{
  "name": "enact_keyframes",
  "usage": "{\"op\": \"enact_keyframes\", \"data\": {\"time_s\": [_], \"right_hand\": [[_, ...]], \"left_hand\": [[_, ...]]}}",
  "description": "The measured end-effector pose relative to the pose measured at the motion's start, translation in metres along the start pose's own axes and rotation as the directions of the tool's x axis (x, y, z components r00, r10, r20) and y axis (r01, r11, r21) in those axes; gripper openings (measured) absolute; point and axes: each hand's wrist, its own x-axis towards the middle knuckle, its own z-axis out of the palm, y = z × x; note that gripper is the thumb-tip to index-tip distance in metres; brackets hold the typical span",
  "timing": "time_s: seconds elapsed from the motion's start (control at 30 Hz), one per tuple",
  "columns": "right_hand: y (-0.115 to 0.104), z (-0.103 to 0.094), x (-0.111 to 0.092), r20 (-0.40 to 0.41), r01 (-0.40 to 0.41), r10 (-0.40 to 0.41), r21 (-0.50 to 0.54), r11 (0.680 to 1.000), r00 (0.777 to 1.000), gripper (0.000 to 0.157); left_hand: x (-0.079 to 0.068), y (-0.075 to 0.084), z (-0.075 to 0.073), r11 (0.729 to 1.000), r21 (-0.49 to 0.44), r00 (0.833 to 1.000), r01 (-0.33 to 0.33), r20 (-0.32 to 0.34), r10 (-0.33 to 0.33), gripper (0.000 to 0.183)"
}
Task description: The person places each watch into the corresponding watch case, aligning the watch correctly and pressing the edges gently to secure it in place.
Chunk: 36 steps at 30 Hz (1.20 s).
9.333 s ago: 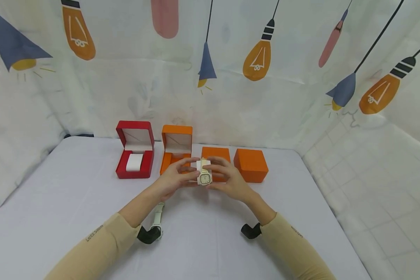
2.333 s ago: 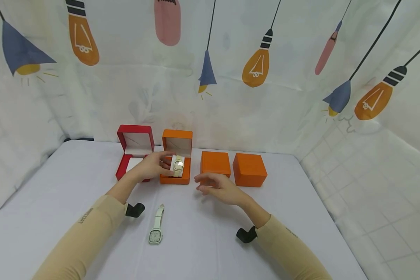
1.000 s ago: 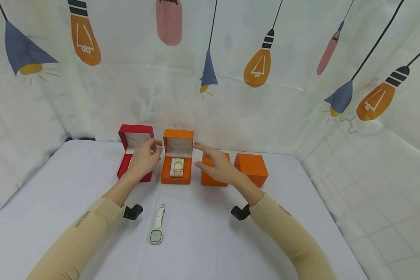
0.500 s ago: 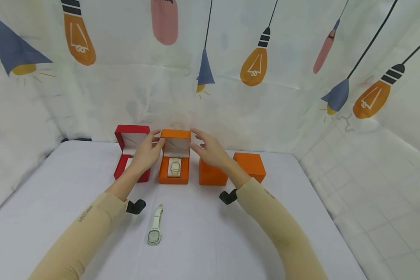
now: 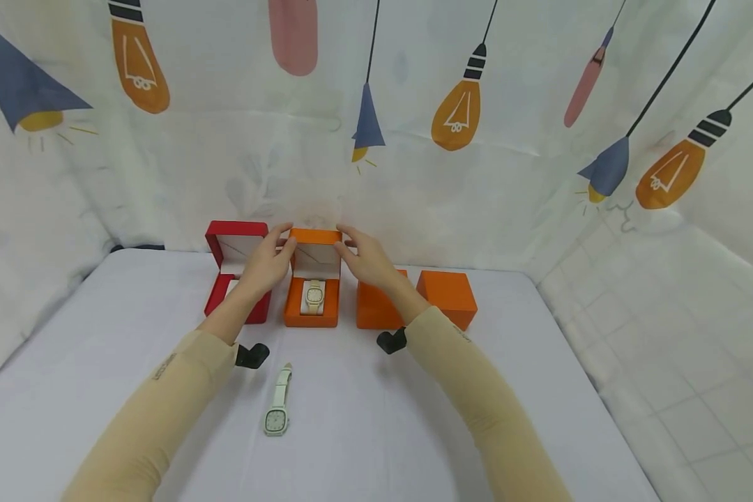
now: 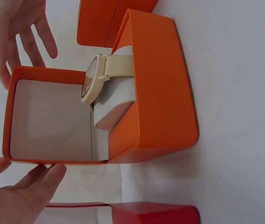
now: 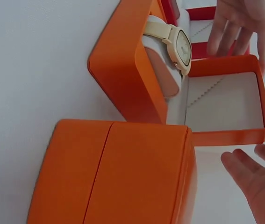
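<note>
An open orange watch box [image 5: 293, 307] stands with its lid up. On its white cushion sits a cream watch [image 6: 92, 79]. My left hand [image 5: 265, 266] is at the lid's left side, fingertips right at the edge, in front of the red box. My right hand [image 5: 367, 261] has its fingers extended at the lid's right side, and in the right wrist view its fingertips lie close beside the lid edge. Neither hand curls round anything. A pale green watch [image 5: 276, 420] lies flat on the table nearer to me.
To the left, an open red watch box [image 5: 238, 229] is partly covered by my left hand. Two closed orange boxes, the nearer one [image 5: 376, 309] partly behind my right forearm and another box [image 5: 447, 296], stand on the right. A printed curtain hangs behind the white table [image 5: 351, 432].
The cream watch went from both hands into the orange box, on its cushion. Since then, both hands have moved up and inward to the two sides of the raised lid.
</note>
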Motion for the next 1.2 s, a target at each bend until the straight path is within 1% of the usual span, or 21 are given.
{"op": "enact_keyframes", "data": {"time_s": [0.13,0.23,0.43,0.63,0.77,0.87,0.97,1.1,1.2], "right_hand": [[0.001,0.003,0.002,0.001,-0.015,0.015,0.021,1.000,1.000,0.051],[0.002,0.005,0.004,-0.017,-0.024,0.025,0.051,0.998,1.000,0.049],[0.006,0.010,0.007,-0.081,-0.026,0.035,0.106,0.994,0.996,0.042],[0.006,0.012,0.008,-0.106,-0.038,0.056,0.159,0.986,0.993,0.041],[0.005,0.014,0.007,-0.114,-0.053,0.076,0.186,0.981,0.991,0.039],[0.003,0.016,0.005,-0.125,-0.056,0.081,0.196,0.979,0.989,0.038],[-0.001,0.018,0.003,-0.146,-0.057,0.085,0.189,0.980,0.986,0.037],[-0.006,0.022,0.001,-0.170,-0.054,0.079,0.150,0.987,0.982,0.038],[-0.011,0.025,0.000,-0.183,-0.054,0.076,0.122,0.991,0.980,0.037]], "left_hand": [[0.005,-0.003,0.001,1.000,0.012,1.000,-0.008,0.001,0.008,0.055],[0.007,-0.003,0.002,0.999,0.030,1.000,-0.013,0.006,0.013,0.054],[0.009,0.002,0.000,1.000,0.016,0.998,0.013,0.065,-0.014,0.054],[0.010,0.004,-0.004,1.000,0.025,0.994,0.014,0.107,-0.016,0.055],[0.008,0.004,-0.005,0.999,0.015,0.989,0.044,0.138,-0.046,0.054],[0.006,0.003,-0.007,0.998,0.005,0.987,0.068,0.142,-0.068,0.053],[0.005,0.002,-0.007,0.998,-0.003,0.988,0.064,0.138,-0.063,0.052],[0.003,0.002,-0.009,0.999,0.020,0.990,0.032,0.138,-0.034,0.052],[0.001,0.002,-0.012,0.999,0.039,0.989,0.016,0.149,-0.022,0.056]]}}
